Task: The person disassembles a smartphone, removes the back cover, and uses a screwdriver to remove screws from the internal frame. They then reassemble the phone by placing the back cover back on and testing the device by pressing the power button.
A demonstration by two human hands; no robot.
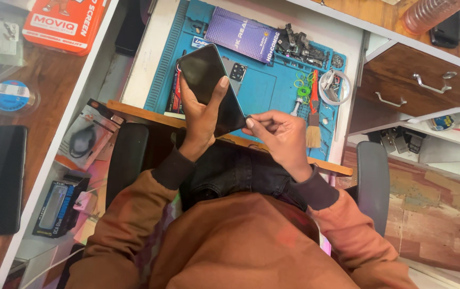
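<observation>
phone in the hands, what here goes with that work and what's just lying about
In hand:
phone, held by left hand
right hand pinching its lower corner
blue work mat beneath

Lying about:
brush
purple box
orange box
tape roll
drawer handles

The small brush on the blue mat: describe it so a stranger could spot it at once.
Start at the blue mat on the white bench. Look along its near right side, just beyond the right hand. The brush lies there, alone in having pale bristles and a red handle.
</observation>
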